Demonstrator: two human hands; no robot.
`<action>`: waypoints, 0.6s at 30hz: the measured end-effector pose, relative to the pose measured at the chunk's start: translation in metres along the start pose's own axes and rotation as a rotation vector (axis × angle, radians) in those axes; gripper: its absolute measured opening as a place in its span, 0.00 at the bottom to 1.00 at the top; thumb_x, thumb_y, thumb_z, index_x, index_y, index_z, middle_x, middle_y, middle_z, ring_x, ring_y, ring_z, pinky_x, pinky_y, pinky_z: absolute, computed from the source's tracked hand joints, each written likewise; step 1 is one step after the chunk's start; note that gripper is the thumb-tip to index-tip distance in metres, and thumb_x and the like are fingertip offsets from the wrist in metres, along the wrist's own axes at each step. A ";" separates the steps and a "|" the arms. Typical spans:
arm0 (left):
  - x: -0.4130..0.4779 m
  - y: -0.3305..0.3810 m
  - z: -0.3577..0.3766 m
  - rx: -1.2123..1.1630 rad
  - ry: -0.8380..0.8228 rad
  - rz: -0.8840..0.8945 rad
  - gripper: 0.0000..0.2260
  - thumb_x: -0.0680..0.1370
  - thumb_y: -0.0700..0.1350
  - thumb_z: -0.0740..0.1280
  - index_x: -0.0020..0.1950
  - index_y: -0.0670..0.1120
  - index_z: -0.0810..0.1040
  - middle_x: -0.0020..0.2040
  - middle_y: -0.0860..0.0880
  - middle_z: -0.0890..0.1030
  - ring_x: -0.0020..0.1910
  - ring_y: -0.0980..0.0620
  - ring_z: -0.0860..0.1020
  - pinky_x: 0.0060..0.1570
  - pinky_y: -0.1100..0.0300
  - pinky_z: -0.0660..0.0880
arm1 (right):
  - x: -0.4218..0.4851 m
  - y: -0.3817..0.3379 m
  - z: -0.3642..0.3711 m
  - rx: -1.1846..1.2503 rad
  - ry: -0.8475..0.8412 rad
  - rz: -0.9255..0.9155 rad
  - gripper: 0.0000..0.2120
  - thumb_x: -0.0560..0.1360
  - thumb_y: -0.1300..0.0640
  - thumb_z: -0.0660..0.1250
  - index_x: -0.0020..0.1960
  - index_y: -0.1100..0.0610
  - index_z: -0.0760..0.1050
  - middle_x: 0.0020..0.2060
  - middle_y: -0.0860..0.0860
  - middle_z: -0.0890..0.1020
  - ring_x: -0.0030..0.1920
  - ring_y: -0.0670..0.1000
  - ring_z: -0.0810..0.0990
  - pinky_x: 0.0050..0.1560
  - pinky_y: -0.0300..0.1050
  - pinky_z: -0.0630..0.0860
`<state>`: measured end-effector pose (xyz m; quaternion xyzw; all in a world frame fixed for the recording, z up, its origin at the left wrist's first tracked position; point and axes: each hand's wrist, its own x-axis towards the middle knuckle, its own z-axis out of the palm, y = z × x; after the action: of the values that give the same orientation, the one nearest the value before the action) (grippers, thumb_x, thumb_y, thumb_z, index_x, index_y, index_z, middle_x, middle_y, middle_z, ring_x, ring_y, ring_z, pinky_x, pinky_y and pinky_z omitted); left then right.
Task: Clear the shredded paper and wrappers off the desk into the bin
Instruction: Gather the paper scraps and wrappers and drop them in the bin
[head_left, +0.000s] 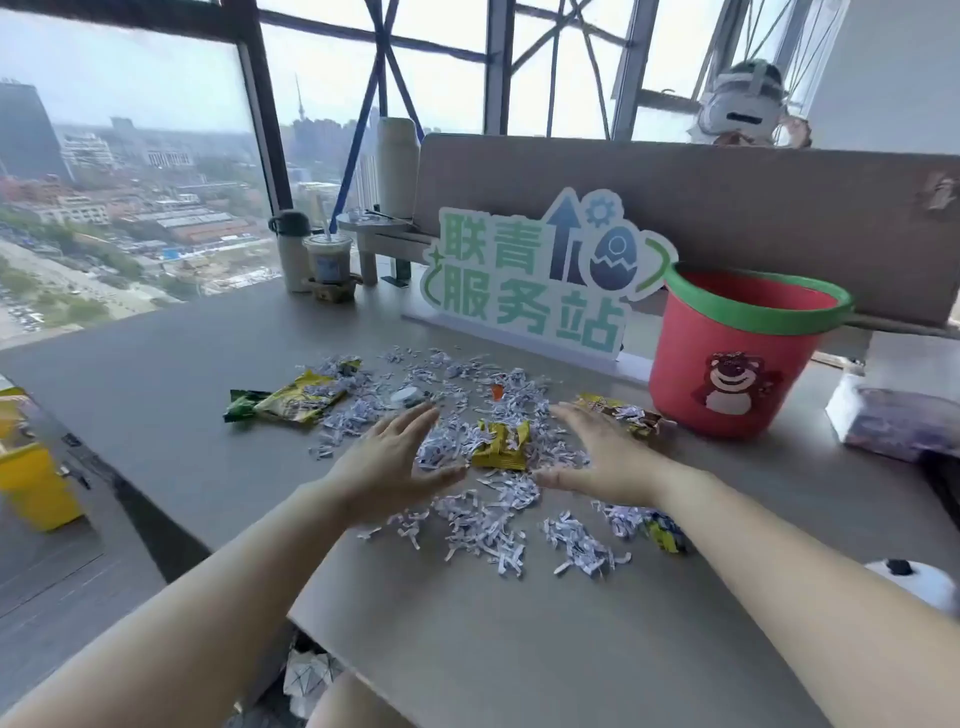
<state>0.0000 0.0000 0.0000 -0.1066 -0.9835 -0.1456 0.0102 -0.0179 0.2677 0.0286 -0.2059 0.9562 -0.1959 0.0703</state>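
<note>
Nearest me, low in the frame, I see loose clumps of shredded paper (483, 525) on the grey desk (519, 649). At centre my left hand (387, 462) and right hand (602, 457) are spread flat, palms facing each other, either side of a crumpled yellow wrapper (501, 446), holding nothing. Left of centre lies a yellow-green wrapper (291, 400). Right of centre stands the red bin (737, 353) with a green rim, upright. A green sign (540, 275) stands behind the mess.
</note>
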 end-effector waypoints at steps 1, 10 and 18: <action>0.000 0.002 0.001 -0.014 -0.031 -0.012 0.47 0.63 0.77 0.49 0.76 0.56 0.45 0.78 0.57 0.47 0.77 0.50 0.46 0.74 0.50 0.48 | 0.001 -0.001 0.002 -0.004 -0.023 -0.001 0.46 0.67 0.32 0.64 0.76 0.48 0.46 0.77 0.46 0.48 0.77 0.50 0.46 0.74 0.51 0.47; 0.018 0.004 0.014 0.057 -0.055 -0.030 0.44 0.68 0.74 0.56 0.76 0.53 0.47 0.78 0.53 0.51 0.77 0.49 0.49 0.74 0.52 0.50 | 0.027 -0.005 0.019 -0.084 -0.088 0.031 0.55 0.61 0.28 0.66 0.76 0.48 0.42 0.77 0.48 0.46 0.77 0.54 0.44 0.75 0.55 0.45; 0.036 0.005 0.012 0.089 0.023 0.040 0.37 0.71 0.70 0.57 0.74 0.53 0.57 0.74 0.51 0.62 0.73 0.48 0.58 0.72 0.53 0.57 | 0.044 -0.006 0.020 -0.108 0.004 0.030 0.49 0.64 0.30 0.65 0.76 0.49 0.48 0.76 0.49 0.53 0.75 0.56 0.50 0.74 0.55 0.48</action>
<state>-0.0337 0.0155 -0.0084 -0.1243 -0.9865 -0.1027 0.0293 -0.0515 0.2372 0.0104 -0.1948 0.9684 -0.1435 0.0600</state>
